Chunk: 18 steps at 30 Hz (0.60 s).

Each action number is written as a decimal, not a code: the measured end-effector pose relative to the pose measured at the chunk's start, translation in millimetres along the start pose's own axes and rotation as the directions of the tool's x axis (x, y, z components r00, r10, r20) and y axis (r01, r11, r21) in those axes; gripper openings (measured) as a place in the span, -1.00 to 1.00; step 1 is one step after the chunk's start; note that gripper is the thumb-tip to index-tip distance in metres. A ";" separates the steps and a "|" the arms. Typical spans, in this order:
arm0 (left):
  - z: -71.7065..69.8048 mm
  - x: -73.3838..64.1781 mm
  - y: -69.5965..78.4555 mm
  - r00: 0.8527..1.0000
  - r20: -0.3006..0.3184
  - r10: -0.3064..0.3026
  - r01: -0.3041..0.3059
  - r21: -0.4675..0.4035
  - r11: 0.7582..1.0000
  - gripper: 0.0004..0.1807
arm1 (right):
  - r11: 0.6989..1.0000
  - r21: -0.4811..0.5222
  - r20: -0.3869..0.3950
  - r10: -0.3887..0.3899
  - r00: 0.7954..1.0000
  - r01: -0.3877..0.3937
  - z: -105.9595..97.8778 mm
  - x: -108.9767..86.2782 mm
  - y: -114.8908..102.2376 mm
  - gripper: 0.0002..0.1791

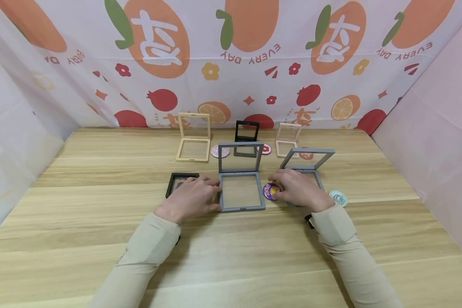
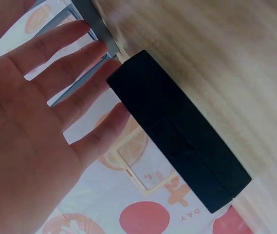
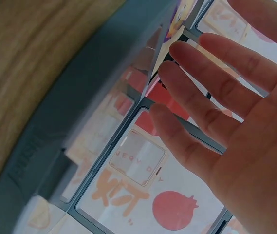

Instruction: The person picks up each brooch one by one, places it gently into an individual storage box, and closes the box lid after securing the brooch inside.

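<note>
My left hand (image 1: 196,194) has its fingers along the left side of a grey hinged display frame (image 1: 242,209), whose lid stands upright. In the left wrist view its fingers reach out straight, fingertips right at the grey rim. Left of it lies a closed black display frame (image 1: 172,184) with a picture inside, partly covered by the hand. My right hand (image 1: 298,188) is over a second raised-lid grey frame (image 1: 312,150), hiding much of its base. Its thumb overlaps a round purple badge (image 1: 269,191) between the grey frames. The fingers look loosely extended in the right wrist view.
Behind stand open frames: a yellow one (image 1: 193,160), a small black one (image 1: 247,124) and a pale pink one (image 1: 290,125). Round badges lie among them: a pale pink one (image 1: 220,151) and a red flower one (image 1: 267,149). A teal badge (image 1: 338,198) lies right. Fruit-print cloth (image 1: 250,85) hangs behind.
</note>
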<state>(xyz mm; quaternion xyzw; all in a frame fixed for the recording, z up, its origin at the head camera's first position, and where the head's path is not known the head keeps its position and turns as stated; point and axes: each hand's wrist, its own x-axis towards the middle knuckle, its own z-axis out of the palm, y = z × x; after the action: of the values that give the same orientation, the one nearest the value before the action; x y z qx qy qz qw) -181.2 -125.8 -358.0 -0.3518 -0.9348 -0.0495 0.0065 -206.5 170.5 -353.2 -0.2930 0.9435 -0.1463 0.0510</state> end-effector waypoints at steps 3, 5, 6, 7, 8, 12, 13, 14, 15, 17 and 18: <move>-0.7 0.1 0.4 1.000 0.025 -0.013 0.013 -0.009 1.000 -0.44 | 1.000 -0.005 0.004 -0.007 1.000 0.007 0.9 0.7 -0.1 -0.56; -0.9 0.4 0.6 0.999 0.038 -0.016 0.017 -0.014 1.000 -0.41 | 1.000 -0.007 -0.002 -0.014 1.000 0.014 0.1 1.0 -0.5 -0.57; -1.0 0.4 0.7 0.999 0.045 -0.019 0.019 -0.016 1.000 -0.40 | 1.000 -0.007 -0.007 -0.015 1.000 0.015 -0.6 1.3 -0.7 -0.57; -1.0 0.5 0.6 0.999 0.047 -0.018 0.019 -0.016 1.000 -0.40 | 1.000 -0.005 -0.012 -0.016 1.000 0.016 -1.5 1.9 -1.4 -0.57; -1.1 0.6 0.6 0.999 0.047 -0.017 0.018 -0.017 1.000 -0.40 | 1.000 -0.004 -0.016 -0.018 1.000 0.018 -2.6 2.5 -2.2 -0.57; -0.9 1.0 0.6 0.999 0.039 -0.016 0.018 -0.034 0.999 -0.44 | 1.000 -0.006 -0.002 -0.023 1.000 0.023 -6.0 5.3 -5.8 -0.56; -0.6 1.5 0.5 0.999 0.032 -0.013 0.014 -0.038 0.999 -0.45 | 1.000 -0.010 0.008 -0.022 1.000 0.022 -6.4 5.7 -6.5 -0.55; -0.2 2.0 0.5 1.000 0.027 -0.010 0.011 -0.044 0.999 -0.45 | 1.000 -0.013 0.020 -0.017 1.000 0.017 -6.0 6.2 -6.7 -0.54; -0.1 2.4 0.5 1.000 0.021 -0.007 0.007 -0.046 0.999 -0.46 | 1.000 -0.021 0.030 -0.014 0.999 0.014 -5.3 6.4 -6.8 -0.54; 0.5 3.1 0.5 1.000 0.011 -0.004 0.004 -0.047 0.999 -0.49 | 0.999 -0.036 0.042 -0.007 0.999 0.008 -3.3 6.3 -6.3 -0.52; 0.7 3.3 0.6 1.000 0.008 -0.005 0.005 -0.045 0.999 -0.51 | 0.999 -0.041 0.044 -0.004 0.999 0.006 -1.8 6.4 -5.7 -0.52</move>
<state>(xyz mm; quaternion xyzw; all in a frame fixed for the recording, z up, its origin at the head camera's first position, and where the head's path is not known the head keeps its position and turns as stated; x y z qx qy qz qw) -183.3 -123.1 -358.5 -0.3495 -0.9343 -0.0692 -0.0053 -209.1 162.9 -349.9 -0.2995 0.9442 -0.1206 0.0650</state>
